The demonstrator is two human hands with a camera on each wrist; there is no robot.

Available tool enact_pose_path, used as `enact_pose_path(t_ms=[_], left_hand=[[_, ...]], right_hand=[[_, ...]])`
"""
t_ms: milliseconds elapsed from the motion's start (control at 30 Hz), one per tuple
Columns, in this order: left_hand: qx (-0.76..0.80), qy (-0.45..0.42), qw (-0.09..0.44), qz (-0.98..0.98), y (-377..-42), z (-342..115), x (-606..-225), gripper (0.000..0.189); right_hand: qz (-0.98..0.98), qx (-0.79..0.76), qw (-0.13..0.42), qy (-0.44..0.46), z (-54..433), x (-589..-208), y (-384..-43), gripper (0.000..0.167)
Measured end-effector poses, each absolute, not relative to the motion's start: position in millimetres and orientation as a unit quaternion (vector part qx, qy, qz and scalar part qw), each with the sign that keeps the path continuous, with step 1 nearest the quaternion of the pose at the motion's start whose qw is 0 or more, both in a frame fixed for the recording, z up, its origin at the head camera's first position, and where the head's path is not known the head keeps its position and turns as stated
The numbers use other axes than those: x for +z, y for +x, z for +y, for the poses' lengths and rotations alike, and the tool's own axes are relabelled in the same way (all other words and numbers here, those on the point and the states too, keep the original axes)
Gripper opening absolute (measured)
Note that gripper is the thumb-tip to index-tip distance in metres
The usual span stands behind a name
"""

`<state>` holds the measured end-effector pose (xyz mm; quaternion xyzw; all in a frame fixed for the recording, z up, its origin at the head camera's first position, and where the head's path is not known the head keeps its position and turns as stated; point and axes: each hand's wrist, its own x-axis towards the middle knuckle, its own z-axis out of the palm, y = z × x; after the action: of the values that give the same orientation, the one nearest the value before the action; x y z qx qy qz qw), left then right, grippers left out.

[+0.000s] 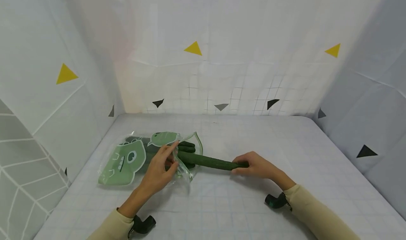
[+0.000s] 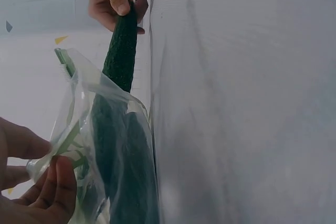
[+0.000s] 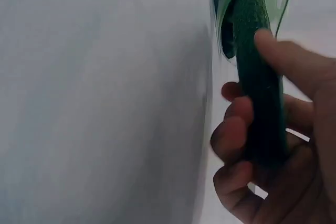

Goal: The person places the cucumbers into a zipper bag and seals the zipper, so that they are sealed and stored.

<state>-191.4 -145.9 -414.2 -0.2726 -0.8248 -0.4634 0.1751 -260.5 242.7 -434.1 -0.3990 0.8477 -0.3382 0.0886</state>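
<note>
A clear zip bag (image 1: pixel 123 166) printed with green cartoon figures lies on its side, its mouth facing right. Several cucumbers (image 1: pixel 186 147) are inside it. One long cucumber (image 1: pixel 207 160) reaches out through the mouth. My right hand (image 1: pixel 257 166) grips that cucumber's outer end, fingers and thumb wrapped around it in the right wrist view. At the bag's mouth, my left hand (image 1: pixel 160 169) pinches the plastic edge between thumb and fingers, as the left wrist view shows. The cucumber's inner end is hidden in the bag.
A white table (image 1: pixel 241 208) with faint grid lines lies under everything. White sheets (image 1: pixel 253 28) with yellow and black triangles stand behind and at both sides. Each wrist wears a small black camera (image 1: pixel 275 200). At the left edge hangs a grey panel (image 1: pixel 22 173) with a white web pattern.
</note>
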Motion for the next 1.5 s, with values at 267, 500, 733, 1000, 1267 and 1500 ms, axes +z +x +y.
enact_pose_path(t_ms=[267, 500, 733, 1000, 1267, 1500], left_hand=[[-0.464, -0.274, 0.174, -0.824, -191.8, -145.3, -413.9, 0.066], [-0.459, -0.278, 0.174, -0.826, -191.3, -143.8, -415.1, 0.066], [-0.462, -0.281, 0.187, -0.820, -191.7, -142.7, -412.5, 0.067], [-0.462, -0.283, 0.185, -0.820, -191.1, -143.0, -411.6, 0.067], [-0.459, -0.285, 0.196, -0.819, -189.9, -143.3, -411.2, 0.065], [-0.456, -0.287, 0.221, -0.813, -188.8, -143.6, -410.4, 0.064]], right_hand=[[0.868, -0.204, 0.051, -0.450, 228.5, -415.8, -250.0, 0.018], [0.850, -0.319, 0.012, -0.419, 227.1, -422.2, -249.3, 0.012], [0.831, -0.372, -0.037, -0.412, 217.2, -431.6, -249.7, 0.019], [0.825, -0.382, -0.044, -0.414, 195.7, -427.9, -252.7, 0.017], [0.825, -0.382, -0.028, -0.415, 168.3, -425.0, -254.8, 0.020], [0.808, -0.379, -0.036, -0.449, 140.0, -422.8, -256.0, 0.018]])
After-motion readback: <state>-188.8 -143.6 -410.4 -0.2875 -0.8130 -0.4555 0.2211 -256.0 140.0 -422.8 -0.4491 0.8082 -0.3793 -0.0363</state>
